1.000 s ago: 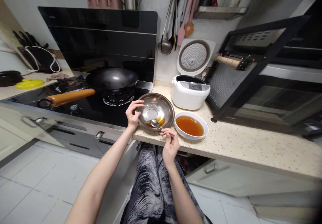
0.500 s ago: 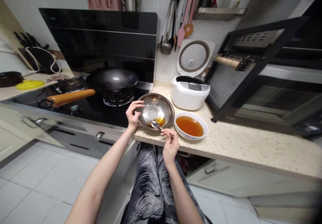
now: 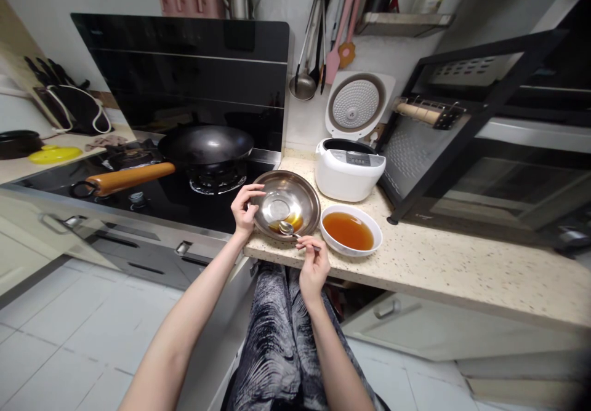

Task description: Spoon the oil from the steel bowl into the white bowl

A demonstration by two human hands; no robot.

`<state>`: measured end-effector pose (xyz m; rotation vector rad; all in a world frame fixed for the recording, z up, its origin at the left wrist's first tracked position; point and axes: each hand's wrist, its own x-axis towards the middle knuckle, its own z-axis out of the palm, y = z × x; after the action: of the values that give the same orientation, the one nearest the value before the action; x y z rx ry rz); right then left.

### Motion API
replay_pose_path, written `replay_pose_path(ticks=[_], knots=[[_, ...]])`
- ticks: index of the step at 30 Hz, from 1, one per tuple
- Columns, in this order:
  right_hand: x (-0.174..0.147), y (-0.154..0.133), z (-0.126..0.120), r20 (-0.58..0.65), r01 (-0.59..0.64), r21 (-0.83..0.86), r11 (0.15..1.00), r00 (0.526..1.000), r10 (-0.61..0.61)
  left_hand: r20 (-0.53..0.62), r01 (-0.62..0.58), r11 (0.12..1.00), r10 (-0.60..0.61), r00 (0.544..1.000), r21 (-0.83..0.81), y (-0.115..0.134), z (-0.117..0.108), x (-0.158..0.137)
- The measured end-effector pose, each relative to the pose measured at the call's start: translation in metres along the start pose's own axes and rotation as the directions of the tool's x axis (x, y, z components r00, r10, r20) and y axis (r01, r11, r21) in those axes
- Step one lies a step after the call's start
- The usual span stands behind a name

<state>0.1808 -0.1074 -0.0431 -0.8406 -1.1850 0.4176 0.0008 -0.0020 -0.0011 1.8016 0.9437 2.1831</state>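
Note:
My left hand grips the left rim of a metal bowl, fingers over the edge and thumb near the outside. The bowl is tilted toward me at the counter's front edge, with a small pool of amber liquid gathered at its near side. Between the fingers of my right hand is the handle of a metal spoon, its head in or just over that pool. Right beside the metal bowl, a white bowl holds brown-orange liquid.
A white rice cooker with its lid up stands behind the bowls. On the stove to the left sits a black wok with a wooden handle reaching forward. At the right is a black-framed rack with an oven.
The spoon head has shifted very slightly to the right in the metal bowl, along with my right hand. My left hand and both bowls look the same.

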Motion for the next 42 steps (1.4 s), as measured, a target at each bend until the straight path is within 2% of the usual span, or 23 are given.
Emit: replay_pose_path(ticks=[30,42], knots=[[-0.005,0.010,-0.005,-0.001,-0.002,-0.064,0.998,1.000,0.002,-0.034,-0.046,0.999,0.045,0.998,-0.012,0.000,0.000,-0.003],[-0.006,0.013,-0.006,0.026,0.054,-0.088,0.995,0.998,-0.052,-0.031,-0.071,0.997,0.070,0.997,-0.042,-0.002,0.000,-0.003]])
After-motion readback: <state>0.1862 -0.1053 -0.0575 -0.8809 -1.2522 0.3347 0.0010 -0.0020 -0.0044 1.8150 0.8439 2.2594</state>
